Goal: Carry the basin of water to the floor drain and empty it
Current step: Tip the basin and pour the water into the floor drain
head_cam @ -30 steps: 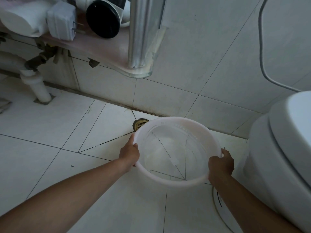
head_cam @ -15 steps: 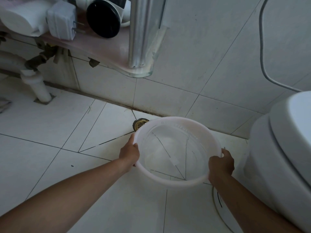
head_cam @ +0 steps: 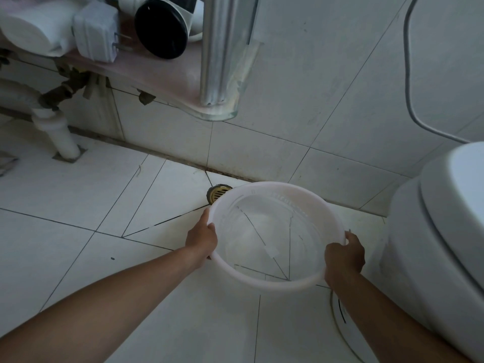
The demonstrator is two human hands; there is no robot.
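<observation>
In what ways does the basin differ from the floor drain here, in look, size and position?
The basin is white, translucent plastic; the drain is brass-coloured with slots. The basin looks far larger than the drain. Left hand and right hand hold the basin by its rim; the drain sits in the floor by the wall, partly hidden behind that rim. Both are round.

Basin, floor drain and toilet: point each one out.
basin (head_cam: 275, 286): head view, near rim.
floor drain (head_cam: 217, 194): head view, brass grate.
toilet (head_cam: 419, 244): head view, bowl's outer side.
</observation>
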